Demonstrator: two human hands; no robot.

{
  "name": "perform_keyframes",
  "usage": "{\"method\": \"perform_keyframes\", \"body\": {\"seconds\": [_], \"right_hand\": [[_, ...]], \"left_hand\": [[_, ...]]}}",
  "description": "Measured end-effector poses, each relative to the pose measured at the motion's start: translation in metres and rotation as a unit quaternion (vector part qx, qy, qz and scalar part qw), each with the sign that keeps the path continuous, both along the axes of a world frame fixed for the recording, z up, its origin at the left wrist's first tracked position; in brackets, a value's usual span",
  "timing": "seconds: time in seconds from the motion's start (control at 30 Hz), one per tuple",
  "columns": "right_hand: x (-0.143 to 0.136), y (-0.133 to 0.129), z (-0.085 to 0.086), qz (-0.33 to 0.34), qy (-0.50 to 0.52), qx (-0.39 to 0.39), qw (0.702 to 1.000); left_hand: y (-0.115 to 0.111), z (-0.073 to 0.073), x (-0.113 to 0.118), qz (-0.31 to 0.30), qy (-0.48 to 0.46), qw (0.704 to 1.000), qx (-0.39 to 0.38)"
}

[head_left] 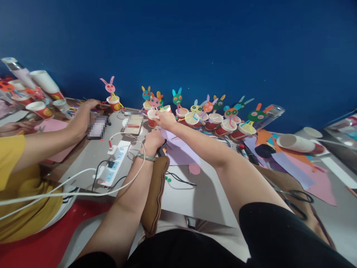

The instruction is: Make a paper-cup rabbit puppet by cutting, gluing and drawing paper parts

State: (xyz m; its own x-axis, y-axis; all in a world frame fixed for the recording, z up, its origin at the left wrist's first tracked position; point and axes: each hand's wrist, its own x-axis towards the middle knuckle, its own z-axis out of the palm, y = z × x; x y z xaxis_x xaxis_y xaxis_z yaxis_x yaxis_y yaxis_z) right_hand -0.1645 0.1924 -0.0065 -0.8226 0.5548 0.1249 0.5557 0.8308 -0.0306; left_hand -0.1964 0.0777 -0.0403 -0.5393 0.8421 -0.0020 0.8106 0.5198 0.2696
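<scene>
At the middle of the table my right hand [166,120] reaches forward, its fingers closed at the rim of a red and white paper cup [152,122]. A pink paper rabbit head [155,100] with orange ears shows just behind those fingers. Close below is my left hand [154,141], a bangle on its wrist and its fingers curled in; what they hold is hidden. A small black object [161,149] sits against that hand, its kind unclear. Under and beside both hands lies a sheet of lilac paper [182,152].
More rabbit cups [225,126] line the blue wall. Left are a power strip [115,165] with trailing cables, a phone [97,126] and a co-worker's arm [61,137]. A brown cushion-like item [154,197] lies by my left forearm. Scissors [295,197] and coloured paper lie right.
</scene>
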Motion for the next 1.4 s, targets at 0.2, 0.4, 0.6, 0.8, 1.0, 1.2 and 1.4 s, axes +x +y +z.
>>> {"method": "perform_keyframes", "body": {"seconds": [0.2,0.4,0.6,0.8,1.0,1.2,1.4], "right_hand": [[0.013,0.023,0.009,-0.078,0.072,0.021,0.994],[0.01,0.044,0.006,-0.071,-0.024,0.01,0.997],[0.005,0.048,0.003,-0.084,-0.032,-0.004,0.996],[0.0,0.053,0.005,-0.128,-0.033,-0.024,0.991],[-0.008,0.053,-0.002,-0.172,-0.033,-0.032,0.984],[-0.007,0.047,0.002,-0.136,-0.021,-0.022,0.99],[0.007,0.037,0.014,-0.107,-0.02,-0.007,0.994]], "left_hand": [[-0.006,0.016,0.005,-0.001,-0.01,1.0,-0.008],[-0.008,0.021,0.007,0.004,-0.002,1.0,-0.002],[-0.007,0.018,0.005,0.003,0.0,1.0,-0.006],[-0.007,0.022,0.007,0.02,-0.009,1.0,0.001],[-0.007,0.024,0.007,0.023,-0.015,1.0,0.003],[-0.005,0.019,0.007,0.027,-0.014,0.999,0.011],[-0.005,0.017,0.006,0.019,-0.009,1.0,0.011]]}}
